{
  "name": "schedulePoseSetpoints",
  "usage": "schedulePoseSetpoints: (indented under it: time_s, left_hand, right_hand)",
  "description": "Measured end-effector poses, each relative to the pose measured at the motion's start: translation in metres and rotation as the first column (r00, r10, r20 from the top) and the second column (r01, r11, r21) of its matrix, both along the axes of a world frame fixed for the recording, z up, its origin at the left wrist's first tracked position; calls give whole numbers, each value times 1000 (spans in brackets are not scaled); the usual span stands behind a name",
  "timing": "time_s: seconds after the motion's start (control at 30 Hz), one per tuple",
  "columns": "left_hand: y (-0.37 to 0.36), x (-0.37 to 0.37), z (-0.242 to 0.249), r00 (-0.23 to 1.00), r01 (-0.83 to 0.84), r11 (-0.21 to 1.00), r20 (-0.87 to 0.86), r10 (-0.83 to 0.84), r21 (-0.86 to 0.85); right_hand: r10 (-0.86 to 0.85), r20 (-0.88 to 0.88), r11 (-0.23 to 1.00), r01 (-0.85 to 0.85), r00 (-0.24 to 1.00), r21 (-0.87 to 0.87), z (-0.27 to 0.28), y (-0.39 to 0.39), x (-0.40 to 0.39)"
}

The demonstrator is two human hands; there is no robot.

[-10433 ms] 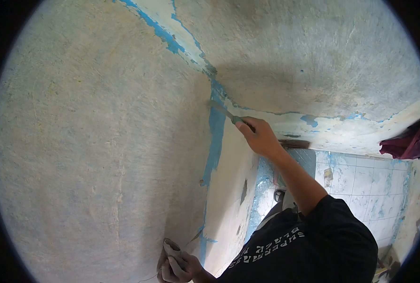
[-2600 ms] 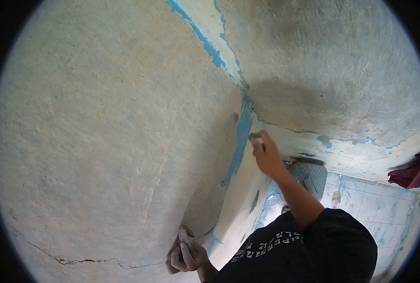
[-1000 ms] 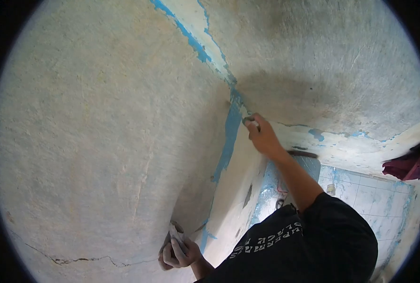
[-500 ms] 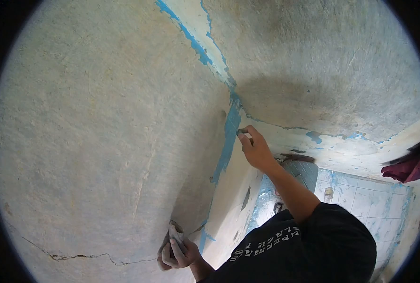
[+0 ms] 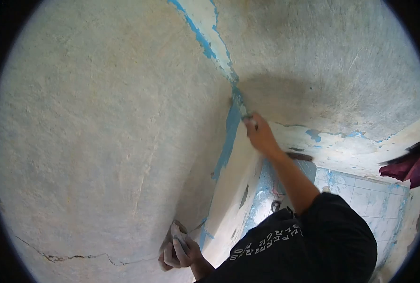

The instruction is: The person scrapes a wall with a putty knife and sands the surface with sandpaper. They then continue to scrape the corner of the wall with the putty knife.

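Note:
My right hand [image 5: 261, 132] is closed on a small scraper [image 5: 246, 117], most of it hidden by the fingers. Its tip is at the strip of blue paint [image 5: 230, 133] that runs along the wall corner. Lower down, my left hand [image 5: 178, 254] is wrapped round a grey, dusty object [image 5: 177, 233], perhaps a cloth, close against the grey wall [image 5: 92, 155]. Too little of that object shows to tell what it is.
Peeling blue and white paint [image 5: 206, 23] crosses the upper middle. A dark red cloth [image 5: 403, 170] hangs at the right edge. Below are white floor tiles [image 5: 361, 193] with blue stains and a grey surface [image 5: 297, 177]. A crack [image 5: 73, 257] runs across the wall at lower left.
My right hand has moved up and slightly right along the corner with the scraper. My left hand stays nearly in place, its fingers a little shifted.

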State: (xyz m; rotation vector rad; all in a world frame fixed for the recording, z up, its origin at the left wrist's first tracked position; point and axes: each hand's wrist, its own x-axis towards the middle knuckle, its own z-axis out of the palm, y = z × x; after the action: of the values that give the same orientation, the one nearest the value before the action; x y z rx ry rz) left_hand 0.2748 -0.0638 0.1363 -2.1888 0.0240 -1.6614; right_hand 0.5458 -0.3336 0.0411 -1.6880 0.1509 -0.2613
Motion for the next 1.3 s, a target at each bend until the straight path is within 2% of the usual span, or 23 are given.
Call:
schedulePoseSetpoints:
  time_s: [0.03,0.1,0.13,0.17,0.23,0.3,0.37,0.43,0.5,0.53,0.6,0.63,0.73,0.8,0.9,0.93,0.97,1.0,1.07,1.1,1.2,1.27,1.3]
  left_hand:
    - [-1,3,0,1000,-17,999,-7,17,-30]
    - [-1,5,0,1000,-20,1000,-7,20,-10]
    - [0,1,1,999,-29,1000,-28,30,12]
    - [1,-3,1,998,-36,999,-49,36,7]
    - [2,2,0,1000,-8,1000,16,8,24]
    - [-2,1,-3,1000,-11,1000,26,11,-8]
    - [1,5,-1,998,-13,1000,55,14,-16]
    - [0,0,0,1000,24,999,-18,-25,-30]
    - [0,0,1,1000,15,1000,-16,-15,-17]
    - [-1,1,0,1000,19,1000,-10,-19,-8]
    - [-2,-4,0,1000,7,1000,-19,-7,-8]
    - [-1,1,1,1000,-8,1000,-11,8,-1]
    - [0,1,0,1000,-7,1000,-16,7,7]
    - [1,-2,2,999,-23,999,-40,25,35]
    - [-10,3,9,998,-53,996,-37,55,70]
    - [-11,8,12,996,-81,992,-22,83,98]
    - [-8,5,9,998,-59,997,-24,60,51]
    - [-7,7,9,998,-63,997,-23,64,54]
    - [-8,5,10,999,-38,996,-34,41,86]
    - [-9,4,14,996,-44,990,-67,54,135]
    - [-6,5,6,1000,-22,999,-11,22,40]
    - [-10,10,11,999,-34,997,-12,35,69]
    - [-11,9,13,997,-61,993,-30,64,101]
  right_hand:
    - [-8,13,1000,8,1000,-2,5,-2,-4]
    - [152,-85,987,-146,985,69,16,-4,-14]
    - [159,-94,986,-152,983,73,26,-8,-12]
    - [145,-107,988,-138,984,67,36,-17,-7]
    - [130,-120,991,-125,984,47,36,-19,-7]
    - [36,-10,999,-36,999,-20,23,-6,-14]
    - [39,-1,999,-39,999,-2,18,0,-17]
    - [57,-5,998,-57,998,11,26,-2,-13]
    - [148,-172,987,-134,974,92,42,-18,-4]
    - [147,-179,987,-133,973,89,35,-14,-7]
    - [16,5,1000,-16,1000,13,20,0,-17]
    - [11,16,1000,-11,1000,18,22,0,-14]
    - [38,-15,999,-37,999,32,35,-4,-12]
    - [131,-119,991,-128,984,31,54,-22,1]
    - [82,-45,997,-82,996,-2,22,-9,-14]
    - [91,12,996,-91,996,-4,30,0,-23]
    - [146,-96,988,-140,985,66,39,1,-34]
    - [151,-95,987,-145,984,69,32,-1,-18]
    - [-4,16,996,6,1000,-86,6,-11,18]
    - [0,12,996,1,1000,-88,6,-9,14]
    - [-10,29,997,13,1000,-76,19,-10,4]
    - [141,-88,989,-136,986,61,28,0,-24]
    - [117,-38,992,-115,992,55,23,-3,-17]
